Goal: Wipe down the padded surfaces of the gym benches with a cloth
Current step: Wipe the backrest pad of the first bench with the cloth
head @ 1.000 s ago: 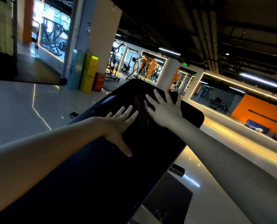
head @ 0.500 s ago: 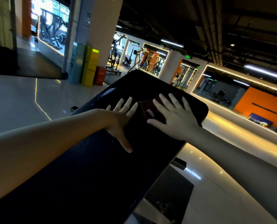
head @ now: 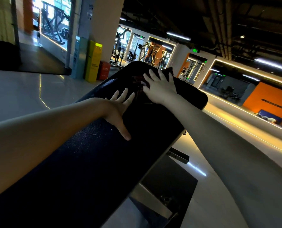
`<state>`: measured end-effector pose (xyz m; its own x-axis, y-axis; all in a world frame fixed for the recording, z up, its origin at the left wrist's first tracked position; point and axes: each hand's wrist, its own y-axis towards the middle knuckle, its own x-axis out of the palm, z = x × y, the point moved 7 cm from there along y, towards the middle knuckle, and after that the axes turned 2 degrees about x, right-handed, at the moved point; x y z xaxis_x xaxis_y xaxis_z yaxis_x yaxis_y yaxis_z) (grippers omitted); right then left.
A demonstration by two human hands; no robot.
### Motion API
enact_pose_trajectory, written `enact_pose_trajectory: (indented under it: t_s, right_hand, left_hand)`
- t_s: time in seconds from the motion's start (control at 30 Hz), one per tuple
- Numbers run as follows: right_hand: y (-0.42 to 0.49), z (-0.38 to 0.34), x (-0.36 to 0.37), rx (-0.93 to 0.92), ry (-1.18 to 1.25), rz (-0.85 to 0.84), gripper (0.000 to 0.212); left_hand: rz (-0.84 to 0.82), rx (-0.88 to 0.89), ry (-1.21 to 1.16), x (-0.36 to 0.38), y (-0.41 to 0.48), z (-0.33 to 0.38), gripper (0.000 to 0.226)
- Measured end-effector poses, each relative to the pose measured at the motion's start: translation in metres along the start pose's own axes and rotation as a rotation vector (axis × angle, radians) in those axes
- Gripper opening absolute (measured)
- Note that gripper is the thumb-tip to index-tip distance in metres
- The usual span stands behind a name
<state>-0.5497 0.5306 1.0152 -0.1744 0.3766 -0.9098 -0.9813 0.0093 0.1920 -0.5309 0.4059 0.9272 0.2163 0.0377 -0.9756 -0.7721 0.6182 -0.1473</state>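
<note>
A long black padded bench (head: 90, 162) slopes away from me up to its rounded far end. A dark reddish cloth (head: 137, 81) lies near that far end. My right hand (head: 158, 86) presses flat on the cloth with fingers spread and straight; a corner of the cloth sticks up past the fingertips. My left hand (head: 118, 109) rests flat on the bare pad just below and left of the cloth, fingers straight, thumb pointing back toward me. Most of the cloth is hidden under my right hand.
A steel frame and foot bar (head: 178, 156) support the bench from below on the right, above a dark floor mat (head: 171, 181). A pillar with yellow (head: 94, 61) and red (head: 104, 70) boxes stands beyond on the left. Weight machines (head: 146, 53) fill the far room.
My right hand has slid the cloth farther up the pad toward the bench's far end. My left hand has stayed flat on the pad in about the same spot.
</note>
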Motion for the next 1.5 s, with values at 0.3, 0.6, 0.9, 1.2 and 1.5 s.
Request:
enact_pose_trajectory:
  t_s: [0.3,0.6,0.9,1.2,1.5]
  right_hand:
    - [-0.066,0.015,0.006,-0.215,0.031,0.004,0.057]
    - [-0.015,0.007,0.002,-0.238,0.004,0.056,0.057]
    - [0.076,-0.026,-0.009,-0.182,-0.026,0.077,0.056]
    - [-0.002,-0.007,0.000,-0.330,0.025,0.004,0.058]
    - [0.010,-0.009,0.001,-0.319,0.007,0.052,0.058]
  left_hand:
    - [-0.004,-0.009,-0.025,0.006,-0.002,0.000,0.157]
    - [-0.033,0.031,-0.030,0.014,0.002,0.000,0.158]
    - [0.009,0.007,-0.027,0.007,0.000,-0.003,0.158]
    - [0.013,-0.026,-0.046,0.005,0.000,-0.006,0.161]
    - [-0.001,-0.011,-0.042,0.010,0.006,-0.005,0.162]
